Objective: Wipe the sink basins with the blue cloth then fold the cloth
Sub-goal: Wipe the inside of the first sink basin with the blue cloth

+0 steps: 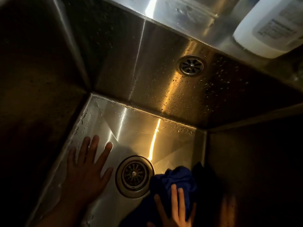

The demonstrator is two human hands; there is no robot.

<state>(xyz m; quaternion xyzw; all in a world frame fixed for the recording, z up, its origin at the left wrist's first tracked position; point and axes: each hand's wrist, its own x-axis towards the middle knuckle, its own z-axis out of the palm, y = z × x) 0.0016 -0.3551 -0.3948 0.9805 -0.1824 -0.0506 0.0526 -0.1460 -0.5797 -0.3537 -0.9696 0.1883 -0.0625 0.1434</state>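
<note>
I look down into a deep steel sink basin point(134, 133) with wet, shiny walls. Its round drain point(134, 176) sits low in the middle of the floor. My left hand point(86, 171) lies flat on the basin floor left of the drain, fingers spread, holding nothing. The crumpled blue cloth point(175, 181) lies bunched on the floor right of the drain, against the right wall. My right hand point(175, 208) presses on the cloth with its fingers stretched over it. An overflow outlet point(191, 65) sits high on the far wall.
A white plastic bottle point(270, 27) with a label stands on the steel ledge point(178, 15) at the upper right. Water drops cover the far wall. The basin's left and right walls are dark and close to my hands.
</note>
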